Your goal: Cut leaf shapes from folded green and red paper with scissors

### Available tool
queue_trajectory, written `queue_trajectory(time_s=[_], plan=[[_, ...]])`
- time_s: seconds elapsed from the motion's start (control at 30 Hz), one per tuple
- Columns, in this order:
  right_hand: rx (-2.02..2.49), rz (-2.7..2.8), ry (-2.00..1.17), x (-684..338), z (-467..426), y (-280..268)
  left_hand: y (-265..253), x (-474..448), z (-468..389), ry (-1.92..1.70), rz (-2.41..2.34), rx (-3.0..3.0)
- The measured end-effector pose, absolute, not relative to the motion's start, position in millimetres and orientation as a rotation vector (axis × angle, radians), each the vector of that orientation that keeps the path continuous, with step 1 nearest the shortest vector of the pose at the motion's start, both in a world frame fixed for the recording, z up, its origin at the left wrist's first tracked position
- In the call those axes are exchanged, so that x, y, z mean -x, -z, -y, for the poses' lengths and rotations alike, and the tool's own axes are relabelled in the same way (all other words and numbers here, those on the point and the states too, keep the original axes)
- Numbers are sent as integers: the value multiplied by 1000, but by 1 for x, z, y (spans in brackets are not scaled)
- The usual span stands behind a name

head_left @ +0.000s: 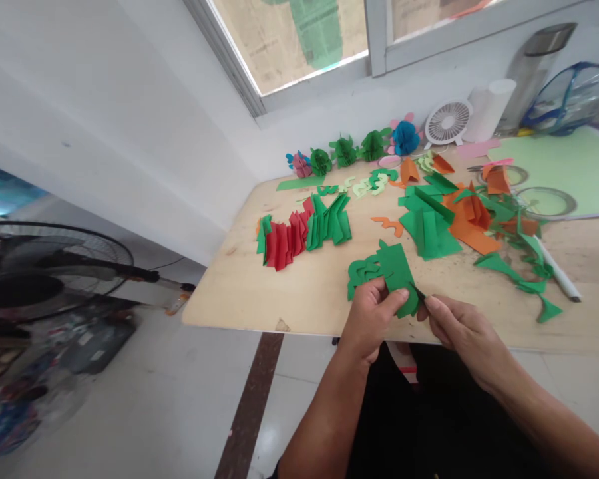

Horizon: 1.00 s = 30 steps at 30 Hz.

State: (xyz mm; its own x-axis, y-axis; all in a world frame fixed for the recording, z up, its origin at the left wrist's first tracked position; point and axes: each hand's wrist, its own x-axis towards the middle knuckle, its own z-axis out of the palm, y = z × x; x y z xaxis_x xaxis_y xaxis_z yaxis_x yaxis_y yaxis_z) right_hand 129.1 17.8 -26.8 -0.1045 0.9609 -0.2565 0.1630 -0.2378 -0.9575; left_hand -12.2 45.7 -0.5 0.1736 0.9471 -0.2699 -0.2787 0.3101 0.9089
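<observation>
My left hand [377, 309] pinches a piece of green paper [395, 261] between thumb and fingers near the table's front edge. The paper has a cut, curved lower end. In my right hand [454, 322] is a pair of scissors [420, 293]; its dark blades meet the paper's right edge, and the handles are hidden by my fingers. Just left of the held paper lie curly green cut-outs [364, 271]. Beyond it are folded green sheets [432, 229] and an orange cut-out [389, 225].
Rows of folded red paper [285, 241] and green paper [329, 219] stand on the wooden table [229, 279]. Green scraps [516, 276], a white marker [559, 271] and tape rolls [549, 201] are at right. Along the wall are paper figures [345, 152] and a small white fan [448, 123].
</observation>
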Motion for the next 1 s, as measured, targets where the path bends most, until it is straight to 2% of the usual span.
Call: queue_trajectory(time_s=[1.0], plan=[[1456,1373,-1441,-132,-20,30,-1,15,-42,-1066,-1045,-832]])
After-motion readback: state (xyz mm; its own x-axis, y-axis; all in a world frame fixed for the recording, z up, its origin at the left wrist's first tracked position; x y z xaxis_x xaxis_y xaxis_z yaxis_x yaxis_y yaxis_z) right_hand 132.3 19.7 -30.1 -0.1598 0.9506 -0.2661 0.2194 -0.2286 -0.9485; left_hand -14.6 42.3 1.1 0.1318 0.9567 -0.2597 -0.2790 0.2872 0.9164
